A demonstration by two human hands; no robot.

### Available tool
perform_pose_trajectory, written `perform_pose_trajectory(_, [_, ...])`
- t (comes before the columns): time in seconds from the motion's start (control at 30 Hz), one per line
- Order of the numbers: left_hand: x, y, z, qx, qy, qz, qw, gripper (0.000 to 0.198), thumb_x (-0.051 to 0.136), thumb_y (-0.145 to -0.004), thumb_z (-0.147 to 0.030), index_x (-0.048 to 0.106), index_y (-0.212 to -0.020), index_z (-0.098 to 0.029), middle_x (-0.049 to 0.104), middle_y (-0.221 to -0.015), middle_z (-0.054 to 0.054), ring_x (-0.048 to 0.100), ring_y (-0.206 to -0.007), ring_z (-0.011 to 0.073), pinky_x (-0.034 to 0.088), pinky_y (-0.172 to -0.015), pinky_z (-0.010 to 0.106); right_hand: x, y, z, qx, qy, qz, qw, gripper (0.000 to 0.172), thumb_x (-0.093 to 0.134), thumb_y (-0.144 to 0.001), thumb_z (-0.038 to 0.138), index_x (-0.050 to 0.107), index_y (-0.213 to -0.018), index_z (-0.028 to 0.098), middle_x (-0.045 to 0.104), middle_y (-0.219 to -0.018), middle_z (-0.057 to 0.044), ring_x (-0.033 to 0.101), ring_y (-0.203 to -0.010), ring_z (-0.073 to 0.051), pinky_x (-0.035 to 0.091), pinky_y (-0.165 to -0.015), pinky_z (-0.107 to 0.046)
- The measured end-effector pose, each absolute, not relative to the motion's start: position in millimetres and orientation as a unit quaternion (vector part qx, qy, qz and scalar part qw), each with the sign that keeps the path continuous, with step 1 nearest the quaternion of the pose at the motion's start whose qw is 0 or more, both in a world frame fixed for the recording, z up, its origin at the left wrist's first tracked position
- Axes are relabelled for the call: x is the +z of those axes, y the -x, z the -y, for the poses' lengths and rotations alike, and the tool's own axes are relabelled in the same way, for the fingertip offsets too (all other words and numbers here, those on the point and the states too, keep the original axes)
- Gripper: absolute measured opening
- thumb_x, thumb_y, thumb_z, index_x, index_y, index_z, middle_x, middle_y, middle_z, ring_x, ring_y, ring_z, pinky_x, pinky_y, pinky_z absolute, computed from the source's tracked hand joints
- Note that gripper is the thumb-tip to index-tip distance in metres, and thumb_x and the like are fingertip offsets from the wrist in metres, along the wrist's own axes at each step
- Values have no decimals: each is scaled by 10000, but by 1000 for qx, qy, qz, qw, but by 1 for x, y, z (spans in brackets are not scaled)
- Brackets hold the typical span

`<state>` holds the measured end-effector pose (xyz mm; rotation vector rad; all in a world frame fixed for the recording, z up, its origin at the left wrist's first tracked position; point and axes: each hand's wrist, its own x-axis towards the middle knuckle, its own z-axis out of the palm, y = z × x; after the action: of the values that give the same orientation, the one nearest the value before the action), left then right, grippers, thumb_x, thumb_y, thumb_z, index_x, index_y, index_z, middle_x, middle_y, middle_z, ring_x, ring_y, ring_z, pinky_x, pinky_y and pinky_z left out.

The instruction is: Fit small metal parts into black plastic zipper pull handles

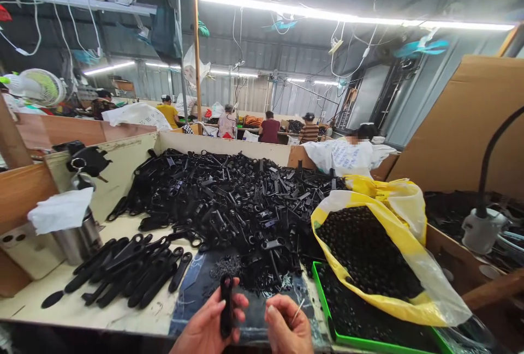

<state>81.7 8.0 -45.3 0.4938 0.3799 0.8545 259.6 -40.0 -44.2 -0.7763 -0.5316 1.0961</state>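
In the head view, my left hand [202,321] grips a black plastic handle [226,310] upright, its ringed end at the top. My right hand [289,327] is just right of it with fingers pinched together. A thin pale rod [298,311] sticks out between those fingers; whatever the fingertips pinch is too small to make out. Under both hands lies a dark blue mat [184,310]. Small dark screws or pins [227,269] are heaped on it, beside a scatter of silvery pins [280,286].
Loose black plastic parts [237,196] form a big pile behind the mat. Black handles [135,272] lie left, near a steel cup [79,239] with a white cloth. Right, a green tray [327,310] bears a yellow-white bag [393,283] of black beads. Other people sit farther back.
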Motion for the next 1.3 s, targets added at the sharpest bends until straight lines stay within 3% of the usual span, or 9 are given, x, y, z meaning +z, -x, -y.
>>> perform_pose_trajectory(0.23, [-45, -82, -7, 414, -245, -182, 858, 355, 737, -937, -225, 715, -1290, -187, 780, -1104, 131, 711, -914, 205, 534, -728, 325, -50, -260, 35, 495, 388, 248, 737, 467, 994, -571, 557, 769, -741, 184, 626, -600, 19, 516, -526, -86, 422, -512, -192])
perform_pose_trajectory(0.4, [-37, -84, -5, 409, -248, -182, 859, 312, 701, -962, -215, 718, -1272, -199, 784, -1110, 121, 717, -915, 199, 522, -734, 314, -53, -263, 36, 516, 404, 258, 710, 487, 923, -661, 606, 693, -772, 191, 477, -507, 94, 249, -378, -20, 227, -375, -155])
perform_pose_trajectory(0.5, [-33, -86, -5, 401, -244, -167, 867, 308, 693, -956, -201, 725, -1263, -195, 792, -1085, 116, 721, -907, 194, 515, -729, 303, -52, -266, 38, 526, 400, 256, 706, 491, 903, -688, 608, 638, -770, 203, 358, -484, 133, 207, -395, -21, 210, -389, -144])
perform_pose_trajectory(0.73, [-30, -86, -8, 385, -241, -168, 875, 379, 577, -949, -151, 708, -1305, -158, 782, -1167, 135, 717, -1015, 217, 528, -823, 349, -48, -270, 38, 534, 396, 255, 703, 463, 911, -717, 558, 626, -799, 202, 505, -607, 75, 319, -444, -33, 237, -427, -140])
perform_pose_trajectory(0.9, [-30, -87, -7, 382, -242, -157, 878, 432, 578, -911, -117, 695, -1326, -129, 779, -1179, 154, 720, -1036, 243, 530, -895, 400, -46, -270, 39, 526, 408, 278, 692, 451, 893, -738, 573, 666, -859, 202, 513, -606, 74, 261, -427, -29, 189, -413, -149])
perform_pose_trajectory(1.03, [-30, -86, -6, 391, -235, -162, 875, 440, 614, -901, -113, 685, -1336, -124, 770, -1187, 161, 712, -1051, 250, 531, -923, 418, -45, -268, 40, 518, 425, 293, 682, 484, 899, -724, 606, 699, -909, 206, 492, -602, 74, 303, -458, -45, 221, -431, -151])
perform_pose_trajectory(1.17, [-33, -83, -4, 395, -228, -173, 873, 411, 743, -888, -170, 706, -1297, -153, 769, -1009, 86, 703, -907, 197, 547, -862, 375, -43, -272, 40, 509, 444, 318, 665, 508, 873, -729, 654, 739, -934, 210, 496, -598, 53, 392, -507, -89, 287, -442, -169])
perform_pose_trajectory(1.3, [-43, -81, -11, 392, -233, -194, 869, 348, 839, -873, -362, 743, -1162, -194, 693, -791, -4, 625, -700, 126, 514, -716, 299, -21, -303, 33, 486, 486, 363, 629, 470, 888, -718, 632, 777, -808, 183, 501, -566, 42, 387, -505, -91, 288, -448, -190])
